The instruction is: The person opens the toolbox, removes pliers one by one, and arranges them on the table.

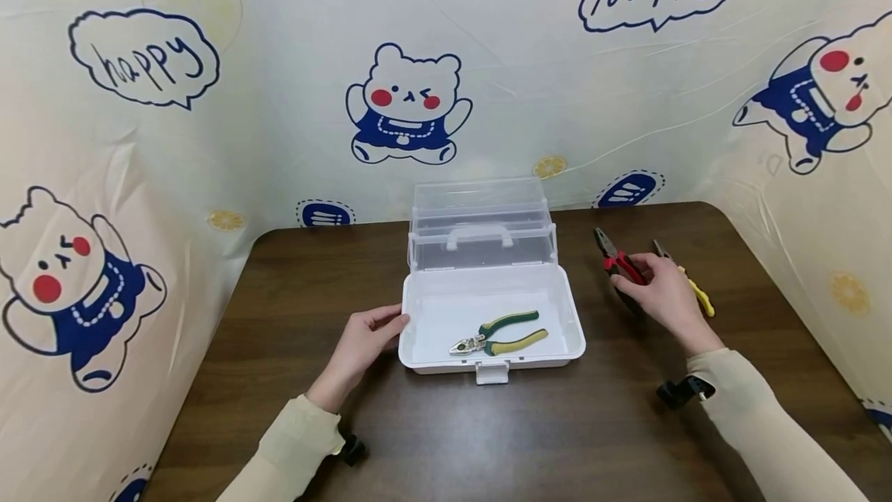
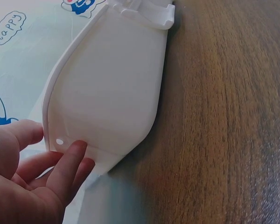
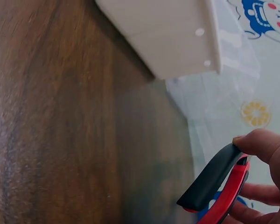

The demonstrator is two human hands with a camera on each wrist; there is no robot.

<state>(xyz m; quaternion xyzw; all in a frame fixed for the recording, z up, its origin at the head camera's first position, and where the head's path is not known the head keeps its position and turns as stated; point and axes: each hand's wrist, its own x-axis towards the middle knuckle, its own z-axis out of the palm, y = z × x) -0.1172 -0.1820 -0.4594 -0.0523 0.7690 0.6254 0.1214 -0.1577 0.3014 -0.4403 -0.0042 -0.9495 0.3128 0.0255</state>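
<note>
Pliers with red-and-black handles (image 1: pixel 612 263) are clamped in my right hand (image 1: pixel 667 289), right of the white box (image 1: pixel 446 293); gripping the handles leaves the nose free, pointing far. My left hand (image 1: pixel 364 341) pinches the box's left rim, likely steadying it. Green-handled pliers (image 1: pixel 516 345) lie inside. Yellow-handled pliers (image 1: pixel 701 297), partly hidden, may touch my right hand; I can't tell.
</note>
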